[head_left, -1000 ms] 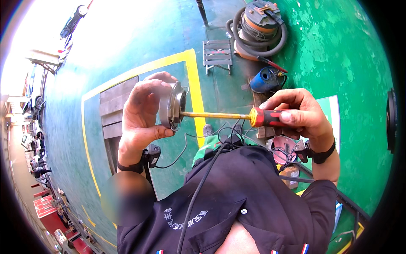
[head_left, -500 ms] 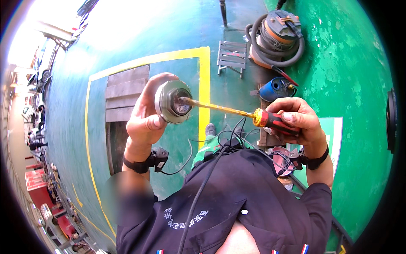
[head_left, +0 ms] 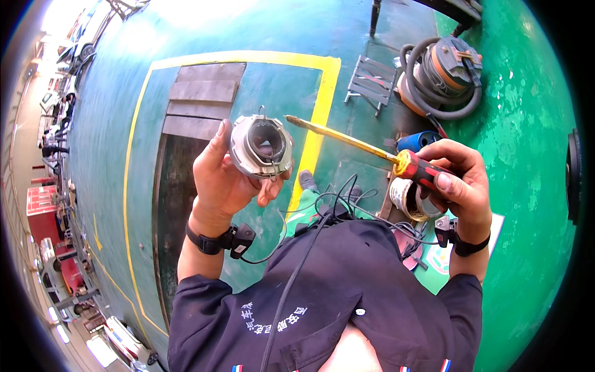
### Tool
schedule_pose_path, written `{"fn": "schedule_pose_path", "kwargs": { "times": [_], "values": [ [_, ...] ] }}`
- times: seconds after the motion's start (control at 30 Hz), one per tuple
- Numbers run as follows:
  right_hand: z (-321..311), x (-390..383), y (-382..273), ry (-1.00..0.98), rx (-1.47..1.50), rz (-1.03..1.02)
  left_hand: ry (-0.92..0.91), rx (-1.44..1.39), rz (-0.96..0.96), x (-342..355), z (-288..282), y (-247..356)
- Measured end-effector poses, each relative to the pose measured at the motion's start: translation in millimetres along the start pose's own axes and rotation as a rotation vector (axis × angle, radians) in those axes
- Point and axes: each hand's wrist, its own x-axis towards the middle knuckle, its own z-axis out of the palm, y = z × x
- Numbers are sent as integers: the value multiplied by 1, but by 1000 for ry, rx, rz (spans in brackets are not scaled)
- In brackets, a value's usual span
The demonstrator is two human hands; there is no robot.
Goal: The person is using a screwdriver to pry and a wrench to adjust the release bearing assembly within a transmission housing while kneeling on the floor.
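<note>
My left hand [head_left: 217,177] is wrapped round a hollow grey metal fitting [head_left: 246,162] with a notched, many-sided collar. Its round opening faces up toward me, and a thin wire clip sticks out at its edge. In my right hand [head_left: 463,180] is a screwdriver [head_left: 353,142], gripped by its red and black handle. The worn yellowish shaft points left, and its tip is in the air just off the fitting's upper right edge, apart from it.
Beyond my right hand are a vacuum cleaner [head_left: 447,77] with a coiled hose, a folding stool [head_left: 372,82], a blue container [head_left: 416,141] and an open tin [head_left: 406,197]. Boards [head_left: 206,92] partly cover a floor pit at left. Loose black cables [head_left: 338,208] hang at my waist.
The screwdriver tip has come out of the fitting's opening. The fitting has turned in my left hand, and both hands have lowered slightly. The view has shifted, moving the floor objects right.
</note>
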Motion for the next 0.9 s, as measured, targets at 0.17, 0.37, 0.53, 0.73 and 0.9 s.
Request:
{"fn": "schedule_pose_path", "kwargs": {
  "times": [0.17,0.37,0.53,0.73,0.9],
  "values": [
    [34,29,-17,37,-229,-181,27,-99,-35,-11,-27,19],
    [81,90,-38,-68,-820,-675,20,-170,-19,-12,-81,63],
    [138,149,-49,-114,-1028,-900,0,-126,-42,-14,-135,107],
    [188,240,-44,-238,-1059,-999,102,-140,-48,-17,-181,154],
    [204,320,-45,-273,-1022,-1021,213,-177,20,-2,-219,190]
  ]
}}
